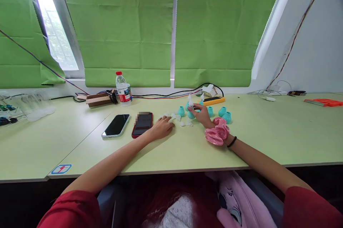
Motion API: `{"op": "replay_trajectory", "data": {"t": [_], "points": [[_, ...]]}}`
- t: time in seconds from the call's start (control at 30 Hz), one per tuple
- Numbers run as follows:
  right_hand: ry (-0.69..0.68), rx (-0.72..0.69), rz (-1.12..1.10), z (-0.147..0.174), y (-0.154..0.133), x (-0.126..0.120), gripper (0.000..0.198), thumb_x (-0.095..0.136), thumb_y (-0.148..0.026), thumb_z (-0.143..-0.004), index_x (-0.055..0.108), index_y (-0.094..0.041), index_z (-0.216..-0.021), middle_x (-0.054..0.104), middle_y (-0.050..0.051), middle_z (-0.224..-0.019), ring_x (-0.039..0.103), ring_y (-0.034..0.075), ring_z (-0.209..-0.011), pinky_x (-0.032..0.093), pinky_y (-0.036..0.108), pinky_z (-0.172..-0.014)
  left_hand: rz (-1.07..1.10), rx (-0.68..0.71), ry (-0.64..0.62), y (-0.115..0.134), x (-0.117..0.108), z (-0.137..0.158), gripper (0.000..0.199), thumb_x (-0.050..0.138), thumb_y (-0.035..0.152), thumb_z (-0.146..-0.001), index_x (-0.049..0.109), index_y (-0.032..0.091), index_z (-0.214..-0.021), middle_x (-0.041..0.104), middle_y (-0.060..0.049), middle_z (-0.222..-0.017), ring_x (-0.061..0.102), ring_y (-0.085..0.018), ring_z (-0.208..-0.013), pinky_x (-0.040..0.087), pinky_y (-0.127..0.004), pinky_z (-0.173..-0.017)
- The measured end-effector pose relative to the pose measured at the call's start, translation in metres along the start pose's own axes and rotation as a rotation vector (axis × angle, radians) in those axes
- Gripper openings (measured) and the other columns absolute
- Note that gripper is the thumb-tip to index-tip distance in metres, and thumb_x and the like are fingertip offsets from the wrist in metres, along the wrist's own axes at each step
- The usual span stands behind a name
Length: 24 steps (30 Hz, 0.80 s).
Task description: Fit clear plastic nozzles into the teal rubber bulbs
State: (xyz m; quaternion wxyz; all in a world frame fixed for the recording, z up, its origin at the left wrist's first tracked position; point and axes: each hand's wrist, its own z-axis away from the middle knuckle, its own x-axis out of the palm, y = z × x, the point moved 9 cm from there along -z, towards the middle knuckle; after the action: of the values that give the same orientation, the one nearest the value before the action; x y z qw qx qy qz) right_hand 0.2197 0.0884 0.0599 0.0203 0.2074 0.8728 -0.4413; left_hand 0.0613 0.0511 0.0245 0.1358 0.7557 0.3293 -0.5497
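My right hand (202, 115), with a pink scrunchie (217, 132) at its wrist, pinches a translucent white flame-shaped piece (190, 100), point upward. Directly below that piece is a small turquoise pot (190, 114); whether the two are joined is partly hidden by my fingers. Another white tip (202, 97) stands up from a turquoise pot just behind the hand. My left hand (162, 128) lies palm down on the table, fingers outstretched beside several loose translucent pieces (176, 117). More turquoise pots, such as one pot (181, 111) between the hands and one pot (227, 117) to the right, stand nearby.
Left of my left hand lie a red-cased phone (142, 125) and a pale-edged phone (116, 126). Behind them stand a bottle (123, 90) and a cardboard box (99, 100). A yellow-and-black device (213, 100) and cables are at the back. An orange-handled tool (328, 102) lies far right.
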Motion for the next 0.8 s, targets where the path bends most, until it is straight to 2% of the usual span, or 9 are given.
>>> {"op": "replay_trajectory", "data": {"t": [0.13,0.3,0.47,0.6,0.7,0.8], "points": [[-0.005,-0.082,0.155,-0.003,0.007,0.001,0.035,0.058,-0.042,-0.062,0.059,-0.012,-0.081,0.054,0.008,-0.09,0.054,0.015,-0.069,0.046,0.027,-0.059,0.031,0.019,-0.028,-0.003,0.007,-0.002,0.027,0.038,0.011,-0.076,0.059,0.017,-0.092,0.053,-0.009,-0.094,0.047,-0.019,-0.093,0.037,-0.032,-0.083],[-0.041,-0.118,0.244,-0.005,0.017,0.007,0.032,0.055,-0.038,-0.065,0.058,-0.012,-0.083,0.053,0.007,-0.086,0.054,0.016,-0.072,0.047,0.029,-0.065,0.096,0.014,0.002,-0.009,0.008,-0.005,0.035,0.037,0.002,-0.069,0.06,0.014,-0.093,0.055,-0.01,-0.093,0.05,-0.018,-0.092,0.04,-0.028,-0.079],[-0.097,-0.079,0.287,-0.004,0.025,0.012,0.029,0.054,-0.033,-0.066,0.056,-0.013,-0.085,0.055,0.008,-0.089,0.054,0.016,-0.075,0.045,0.03,-0.072,0.239,0.0,0.072,-0.007,0.0,-0.005,0.031,0.042,0.005,-0.068,0.06,0.014,-0.092,0.054,-0.009,-0.096,0.052,-0.016,-0.088,0.041,-0.026,-0.079],[-0.098,-0.058,0.327,-0.003,0.024,0.011,0.026,0.052,-0.033,-0.067,0.055,-0.014,-0.086,0.056,0.007,-0.088,0.054,0.016,-0.073,0.045,0.029,-0.068,0.321,-0.017,0.122,-0.005,-0.008,-0.004,0.028,0.046,0.009,-0.068,0.061,0.015,-0.091,0.054,-0.008,-0.099,0.052,-0.016,-0.089,0.041,-0.027,-0.08],[-0.091,-0.055,0.328,-0.004,0.023,0.01,0.027,0.049,-0.03,-0.069,0.051,-0.014,-0.09,0.057,0.006,-0.087,0.054,0.015,-0.07,0.045,0.028,-0.065,0.325,-0.024,0.142,-0.005,-0.013,-0.004,0.027,0.046,0.013,-0.069,0.06,0.015,-0.092,0.054,-0.008,-0.1,0.051,-0.016,-0.09,0.04,-0.027,-0.082],[-0.086,-0.071,0.331,-0.005,0.023,0.009,0.026,0.047,-0.028,-0.07,0.05,-0.015,-0.092,0.057,0.005,-0.085,0.054,0.015,-0.069,0.044,0.028,-0.065,0.263,-0.038,0.11,-0.007,-0.015,-0.003,0.03,0.046,0.015,-0.068,0.058,0.015,-0.096,0.056,-0.007,-0.098,0.05,-0.017,-0.091,0.039,-0.027,-0.082]]}}
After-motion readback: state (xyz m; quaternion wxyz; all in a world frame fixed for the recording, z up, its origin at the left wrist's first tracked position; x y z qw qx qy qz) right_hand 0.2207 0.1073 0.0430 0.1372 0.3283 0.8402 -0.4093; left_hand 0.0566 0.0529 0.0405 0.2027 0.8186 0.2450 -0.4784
